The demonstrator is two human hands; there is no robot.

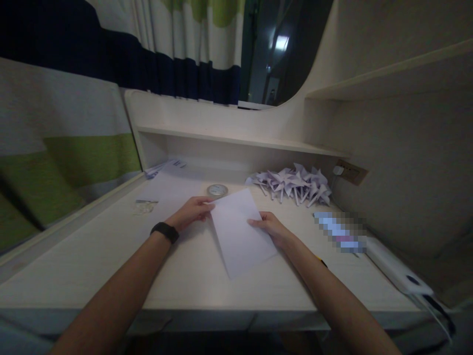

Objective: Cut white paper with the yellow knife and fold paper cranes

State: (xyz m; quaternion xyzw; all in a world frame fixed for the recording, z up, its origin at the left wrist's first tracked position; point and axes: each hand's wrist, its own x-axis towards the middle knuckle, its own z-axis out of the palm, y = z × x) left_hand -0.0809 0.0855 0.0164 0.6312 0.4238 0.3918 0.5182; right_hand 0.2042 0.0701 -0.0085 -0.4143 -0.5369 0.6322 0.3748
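Pinched between thumb and fingers, nearly closed, a blank white sheet is held at its upper left corner by the left hand and at its right edge by the right hand. It is angled over the middle of the desk, smooth and apparently uncreased. A tape roll is seen just beyond its top edge. Paper pinwheels are heaped at the back right, loose papers spread at the left. A yellow-and-black object is partly hidden by the right forearm.
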